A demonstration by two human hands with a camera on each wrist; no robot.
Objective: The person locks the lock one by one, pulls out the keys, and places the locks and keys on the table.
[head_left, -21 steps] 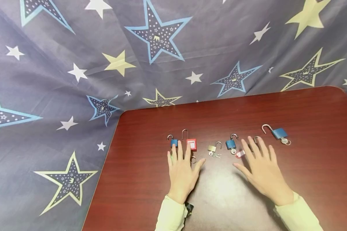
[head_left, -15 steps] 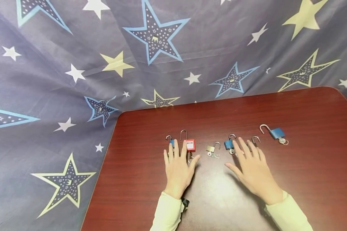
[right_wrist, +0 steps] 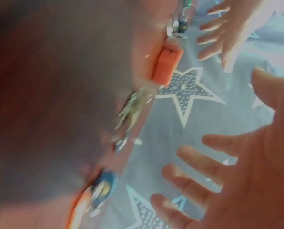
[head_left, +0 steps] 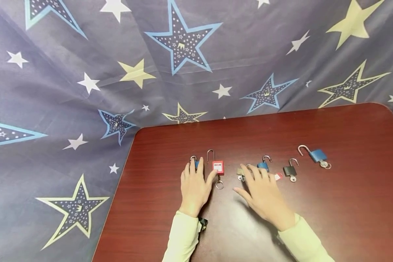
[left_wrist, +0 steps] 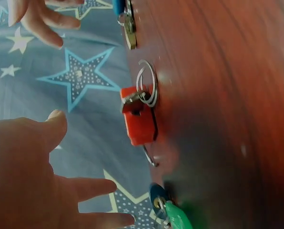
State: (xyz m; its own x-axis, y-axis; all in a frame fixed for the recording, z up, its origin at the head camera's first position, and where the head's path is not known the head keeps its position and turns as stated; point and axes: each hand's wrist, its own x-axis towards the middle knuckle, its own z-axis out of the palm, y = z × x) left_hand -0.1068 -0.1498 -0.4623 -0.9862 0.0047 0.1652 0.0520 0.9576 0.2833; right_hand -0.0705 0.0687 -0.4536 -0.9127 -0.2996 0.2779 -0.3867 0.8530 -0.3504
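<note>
My left hand (head_left: pixel 194 191) hovers with spread fingers over the small blue padlock (head_left: pixel 197 164), partly covering it. Its thumb lies near the red padlock (head_left: pixel 218 166), whose shackle is raised and whose key ring trails toward me. In the left wrist view a green key tag (left_wrist: pixel 177 215) shows beside the blue padlock. My right hand (head_left: pixel 263 194), fingers apart, is above the table by the brass padlock (head_left: pixel 240 171) and hides part of it. Behind its fingers sits another blue padlock (head_left: pixel 263 166) with a red-and-white tag (head_left: pixel 278 176). Neither hand holds anything.
A black padlock (head_left: pixel 289 171) and a larger blue padlock (head_left: pixel 318 155), both with shackles open and keys inserted, lie farther right. The padlocks form a loose row on the reddish-brown table (head_left: pixel 347 203). A star-patterned cloth (head_left: pixel 111 43) hangs behind the table.
My right hand has swept left, from in front of the black padlock to the brass one, uncovering the black padlock. My left hand has shifted slightly left. The padlocks stay in place.
</note>
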